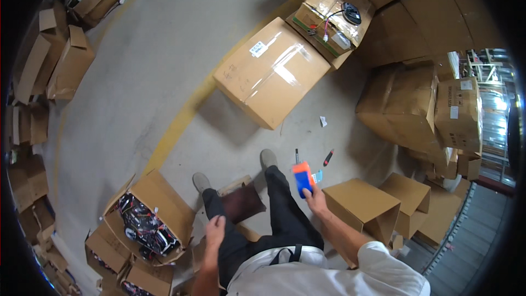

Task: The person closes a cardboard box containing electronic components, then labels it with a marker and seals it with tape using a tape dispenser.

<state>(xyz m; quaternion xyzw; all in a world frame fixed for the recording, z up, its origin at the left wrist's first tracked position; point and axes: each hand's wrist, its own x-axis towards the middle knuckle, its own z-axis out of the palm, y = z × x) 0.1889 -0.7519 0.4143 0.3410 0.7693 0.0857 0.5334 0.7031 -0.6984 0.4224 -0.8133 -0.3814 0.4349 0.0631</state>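
Note:
My right hand point(316, 197) holds a blue and orange handheld device point(302, 178), raised in front of my right leg. My left hand point(215, 229) hangs beside my left leg with its fingers loosely apart and nothing in it. A small dark brown pouch or pad point(241, 203) lies on the floor between my shoes. A sealed, taped cardboard box point(271, 71) sits on the concrete floor ahead of me. A black pen point(296, 155) and a red-handled tool point(327, 157) lie on the floor just beyond the device.
An open box of wired parts point(143, 222) stands at my lower left. Empty open boxes point(364, 205) stand at my right. Stacked cartons point(416, 104) fill the right side, one open box holding a black cable point(334, 13). A yellow floor line point(181, 126) curves past. Flattened cartons point(49, 66) line the left.

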